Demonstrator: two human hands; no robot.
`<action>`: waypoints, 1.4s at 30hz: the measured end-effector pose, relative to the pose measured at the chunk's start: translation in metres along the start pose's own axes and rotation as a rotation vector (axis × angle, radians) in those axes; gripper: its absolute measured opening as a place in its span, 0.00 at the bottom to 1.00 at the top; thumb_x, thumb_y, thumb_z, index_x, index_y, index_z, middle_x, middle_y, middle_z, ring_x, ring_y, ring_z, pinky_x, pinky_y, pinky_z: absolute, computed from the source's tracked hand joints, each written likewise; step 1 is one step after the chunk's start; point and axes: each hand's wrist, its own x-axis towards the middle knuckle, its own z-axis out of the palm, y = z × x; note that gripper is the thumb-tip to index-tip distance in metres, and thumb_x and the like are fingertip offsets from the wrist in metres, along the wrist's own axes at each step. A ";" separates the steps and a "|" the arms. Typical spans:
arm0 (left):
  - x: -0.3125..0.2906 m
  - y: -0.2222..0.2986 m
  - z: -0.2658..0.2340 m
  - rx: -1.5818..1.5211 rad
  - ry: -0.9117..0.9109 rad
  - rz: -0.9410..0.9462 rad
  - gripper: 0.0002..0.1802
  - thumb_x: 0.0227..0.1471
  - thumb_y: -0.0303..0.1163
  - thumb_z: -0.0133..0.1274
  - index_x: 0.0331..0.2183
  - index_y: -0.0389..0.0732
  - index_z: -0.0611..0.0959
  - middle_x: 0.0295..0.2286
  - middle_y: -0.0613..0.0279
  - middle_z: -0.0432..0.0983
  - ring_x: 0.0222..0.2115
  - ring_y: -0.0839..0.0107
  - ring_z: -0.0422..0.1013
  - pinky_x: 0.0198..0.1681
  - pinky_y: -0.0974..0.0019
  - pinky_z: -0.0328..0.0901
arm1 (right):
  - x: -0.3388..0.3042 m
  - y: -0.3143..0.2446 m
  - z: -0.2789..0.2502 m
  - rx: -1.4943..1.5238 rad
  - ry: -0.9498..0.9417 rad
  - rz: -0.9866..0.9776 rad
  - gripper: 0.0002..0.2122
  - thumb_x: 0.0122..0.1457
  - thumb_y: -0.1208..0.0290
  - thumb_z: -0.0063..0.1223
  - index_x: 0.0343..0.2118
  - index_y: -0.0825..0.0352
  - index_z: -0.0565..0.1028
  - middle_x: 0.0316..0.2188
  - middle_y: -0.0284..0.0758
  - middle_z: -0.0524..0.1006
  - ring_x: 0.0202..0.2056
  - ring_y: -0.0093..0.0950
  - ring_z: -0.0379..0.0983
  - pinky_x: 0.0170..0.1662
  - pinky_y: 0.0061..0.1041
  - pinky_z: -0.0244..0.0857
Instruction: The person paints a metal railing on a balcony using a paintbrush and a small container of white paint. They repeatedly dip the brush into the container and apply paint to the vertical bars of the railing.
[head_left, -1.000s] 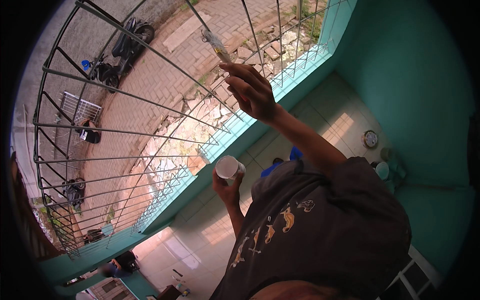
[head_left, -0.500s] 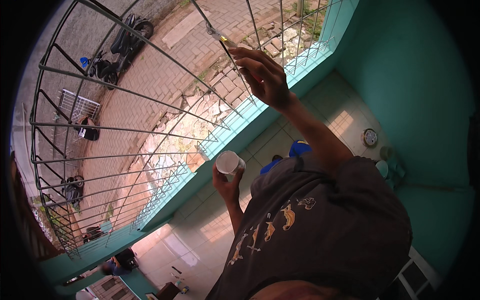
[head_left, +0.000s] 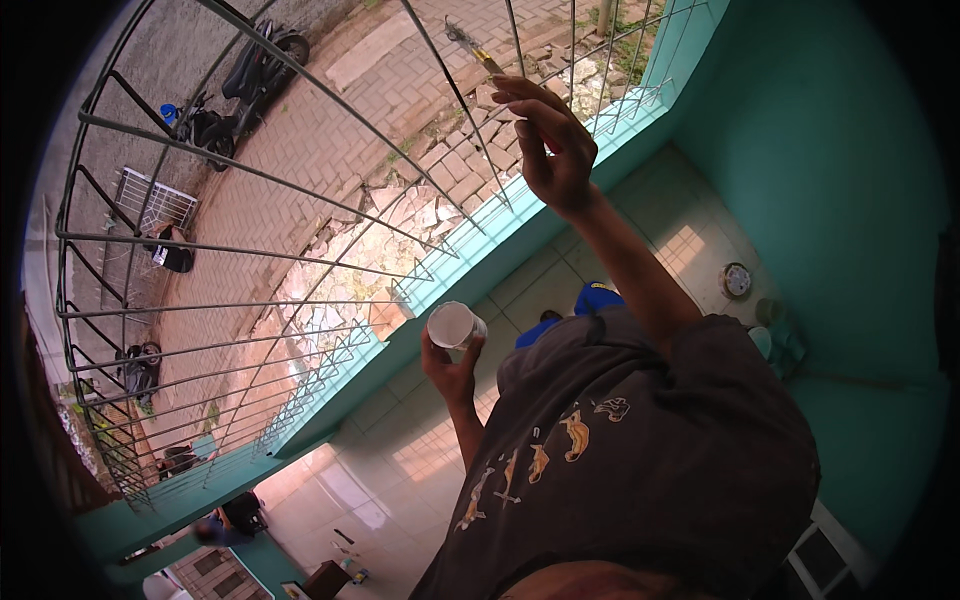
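My right hand (head_left: 557, 150) is raised in front of a dark metal window grille (head_left: 110, 236). Its fingers pinch the handle of a paintbrush (head_left: 486, 60), whose dark bristles point up and away. The bristles lie between two upright bars; whether they touch one, I cannot tell. Lower and to the left, my left hand (head_left: 452, 378) grips a small white tub (head_left: 455, 325) around its side. Pale, whitish contents or bottom show through the tub's round opening.
A teal sill (head_left: 440, 262) runs below the grille, and a teal wall (head_left: 830, 200) stands at the right. On the tiled floor lies a round tin or lid (head_left: 735, 281). Outside are a parked motorcycle (head_left: 250, 85) and paving. Another person (head_left: 222, 530) is at the lower left.
My right hand has drawn the paintbrush to the right and slightly up, away from the bar it was at. The left hand with the tub has barely shifted.
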 end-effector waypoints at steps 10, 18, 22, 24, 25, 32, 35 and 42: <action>-0.004 0.001 0.000 0.014 0.018 -0.008 0.39 0.37 0.24 0.72 0.52 0.35 0.73 0.46 0.57 0.74 0.48 0.66 0.70 0.56 0.61 0.62 | -0.028 -0.026 0.009 -0.038 -0.170 -0.095 0.10 0.56 0.77 0.59 0.40 0.65 0.71 0.49 0.41 0.77 0.42 0.39 0.79 0.37 0.31 0.76; -0.005 0.001 0.001 0.012 0.027 -0.013 0.38 0.37 0.24 0.71 0.52 0.35 0.73 0.46 0.57 0.74 0.48 0.66 0.70 0.56 0.61 0.62 | -0.010 -0.005 -0.005 -0.034 -0.033 -0.024 0.11 0.57 0.81 0.57 0.42 0.66 0.72 0.48 0.41 0.78 0.44 0.38 0.78 0.39 0.30 0.77; -0.004 0.005 0.008 0.001 0.018 -0.042 0.38 0.36 0.24 0.72 0.51 0.35 0.73 0.45 0.57 0.75 0.48 0.66 0.71 0.56 0.60 0.62 | -0.013 -0.004 0.003 -0.059 -0.088 -0.095 0.11 0.57 0.80 0.58 0.42 0.66 0.71 0.49 0.42 0.77 0.44 0.40 0.78 0.40 0.31 0.76; -0.003 0.007 0.010 0.004 0.005 -0.052 0.39 0.36 0.24 0.72 0.52 0.35 0.73 0.45 0.57 0.75 0.48 0.65 0.70 0.56 0.60 0.62 | -0.019 -0.012 0.008 -0.055 -0.135 -0.120 0.12 0.56 0.77 0.60 0.41 0.66 0.71 0.49 0.42 0.77 0.43 0.39 0.78 0.39 0.31 0.76; -0.002 0.007 0.011 0.005 0.007 -0.046 0.39 0.36 0.24 0.72 0.52 0.35 0.73 0.45 0.57 0.75 0.48 0.65 0.70 0.57 0.60 0.61 | -0.024 -0.016 0.007 -0.037 -0.164 -0.114 0.12 0.56 0.77 0.60 0.41 0.66 0.71 0.49 0.42 0.77 0.43 0.38 0.78 0.38 0.31 0.76; -0.003 0.003 0.019 0.040 0.042 -0.044 0.41 0.35 0.25 0.73 0.52 0.35 0.73 0.46 0.57 0.74 0.49 0.65 0.70 0.57 0.60 0.61 | -0.005 0.003 -0.001 0.031 -0.103 -0.056 0.13 0.55 0.81 0.59 0.43 0.66 0.71 0.48 0.42 0.78 0.43 0.37 0.79 0.39 0.30 0.76; 0.000 0.003 0.026 0.036 0.054 -0.032 0.41 0.35 0.25 0.73 0.52 0.35 0.73 0.46 0.57 0.74 0.49 0.66 0.70 0.57 0.60 0.61 | 0.005 0.007 -0.007 0.067 -0.007 -0.052 0.13 0.54 0.82 0.58 0.43 0.67 0.71 0.48 0.44 0.77 0.43 0.40 0.79 0.40 0.31 0.76; 0.011 0.012 0.052 0.055 0.084 -0.046 0.41 0.35 0.24 0.73 0.53 0.35 0.73 0.46 0.57 0.74 0.49 0.65 0.70 0.57 0.60 0.62 | -0.030 0.005 -0.005 0.073 -0.208 -0.072 0.13 0.54 0.77 0.61 0.40 0.66 0.71 0.49 0.44 0.76 0.44 0.41 0.78 0.40 0.34 0.76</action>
